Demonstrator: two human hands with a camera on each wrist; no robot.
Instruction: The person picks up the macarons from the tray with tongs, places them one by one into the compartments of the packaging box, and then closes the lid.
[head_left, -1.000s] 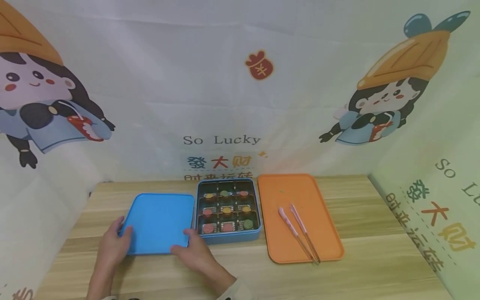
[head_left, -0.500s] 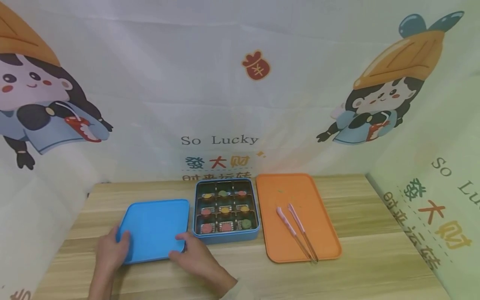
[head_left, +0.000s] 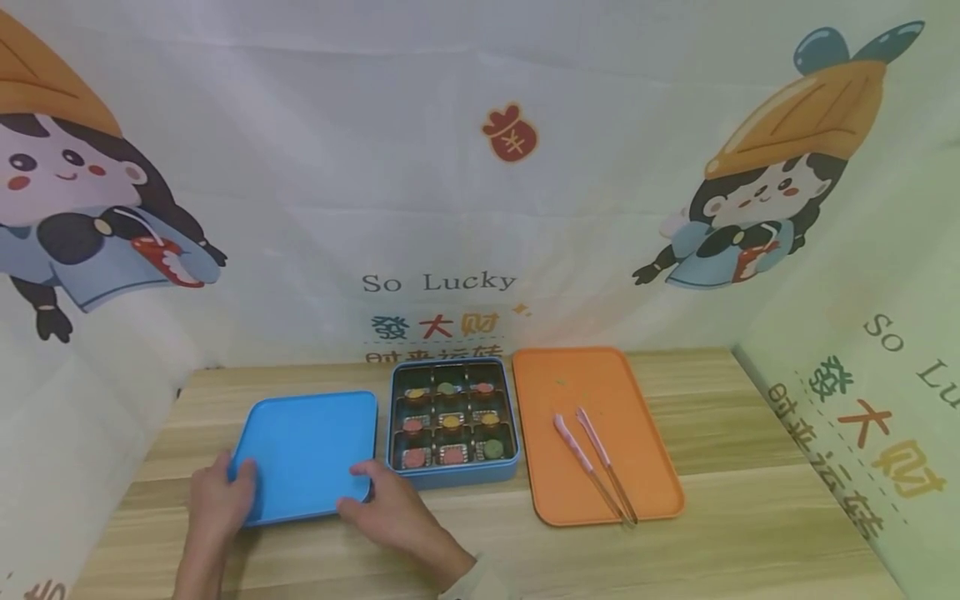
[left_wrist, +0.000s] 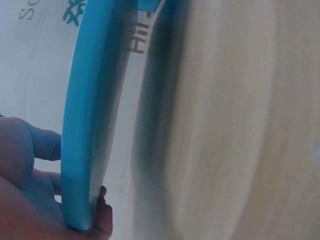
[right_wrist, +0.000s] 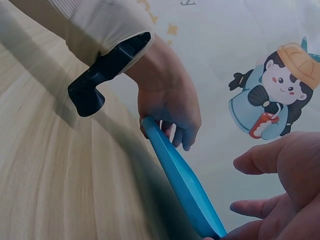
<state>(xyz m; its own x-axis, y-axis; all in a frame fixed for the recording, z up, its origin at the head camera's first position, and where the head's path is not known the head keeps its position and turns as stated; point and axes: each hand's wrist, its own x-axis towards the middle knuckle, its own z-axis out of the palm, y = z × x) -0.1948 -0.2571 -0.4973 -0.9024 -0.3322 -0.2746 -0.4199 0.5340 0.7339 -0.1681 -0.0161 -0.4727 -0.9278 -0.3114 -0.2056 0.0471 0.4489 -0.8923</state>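
Observation:
A blue square box lid lies between my hands in the head view, its top face up. My left hand holds its left edge, thumb over the top and fingers below, as the left wrist view shows. At the near right corner, my right hand holds the lid with thumb and forefinger above it. The lid hangs over the table with a shadow beneath it. Right of the lid stands a blue box, its dark divided insert holding small round pink, yellow and green pieces.
An orange tray lies right of the box, with pink-tipped tongs on it and a few green crumbs. All rest on a wood-grain table. A printed cloth hangs at the back and sides.
Both hands have brought the lid slightly left and nearer since a second ago, widening the gap to the box. Over the last half second it has hardly moved. Box and tray stay put.

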